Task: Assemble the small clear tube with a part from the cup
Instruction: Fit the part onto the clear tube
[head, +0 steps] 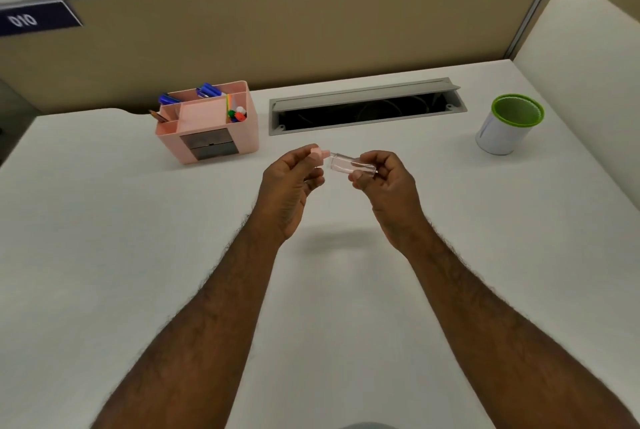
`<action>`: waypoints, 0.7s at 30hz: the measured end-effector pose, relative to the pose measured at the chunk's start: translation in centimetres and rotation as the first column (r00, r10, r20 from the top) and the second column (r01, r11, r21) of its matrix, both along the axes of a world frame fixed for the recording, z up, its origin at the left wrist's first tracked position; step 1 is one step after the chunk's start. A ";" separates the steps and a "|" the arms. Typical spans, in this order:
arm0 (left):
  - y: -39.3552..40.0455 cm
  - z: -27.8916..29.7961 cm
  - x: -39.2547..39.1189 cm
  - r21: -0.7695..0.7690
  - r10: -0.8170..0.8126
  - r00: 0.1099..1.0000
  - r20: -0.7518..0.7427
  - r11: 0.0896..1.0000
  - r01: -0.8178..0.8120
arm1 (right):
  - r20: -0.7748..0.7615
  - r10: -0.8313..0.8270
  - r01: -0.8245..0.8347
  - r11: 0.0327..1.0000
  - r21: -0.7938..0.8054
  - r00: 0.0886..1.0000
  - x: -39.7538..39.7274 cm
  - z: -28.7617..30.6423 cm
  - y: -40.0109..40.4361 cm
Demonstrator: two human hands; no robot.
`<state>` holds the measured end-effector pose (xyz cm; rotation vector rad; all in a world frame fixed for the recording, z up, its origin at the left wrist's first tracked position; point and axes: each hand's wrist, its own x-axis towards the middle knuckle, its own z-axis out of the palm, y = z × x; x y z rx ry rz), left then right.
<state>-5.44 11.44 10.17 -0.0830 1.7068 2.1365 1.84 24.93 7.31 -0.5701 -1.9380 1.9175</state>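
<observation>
Above the middle of the white desk, my right hand [384,182] pinches a small clear tube [348,162] that lies nearly level, its open end pointing left. My left hand [294,182] grips a small pink cap [320,153] between thumb and fingers. The cap's narrow end touches the tube's mouth or sits just inside it; I cannot tell which. The white cup with a green rim [509,123] stands far right, apart from both hands. Its contents are hidden from this angle.
A pink desk organiser [211,123] with pens and small coloured items stands at the back left. A grey cable slot [367,106] lies open at the back centre. A beige partition [277,30] closes the far side.
</observation>
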 end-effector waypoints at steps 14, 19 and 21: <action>-3.0 -1.1 0.5 -0.171 0.014 0.996 -0.089 0.985 -0.029 | 0.022 0.092 -0.093 0.993 0.066 0.996 -0.1 -0.2 -1.7; -3.2 -1.4 0.5 -0.178 0.026 0.997 -0.078 0.983 -0.040 | 0.027 0.102 -0.103 0.992 0.074 0.994 -0.1 -0.3 -1.8; -3.2 -1.5 0.4 -0.177 0.031 0.997 -0.069 0.983 -0.042 | 0.032 0.104 -0.106 0.990 0.089 0.994 -0.1 -0.3 -1.8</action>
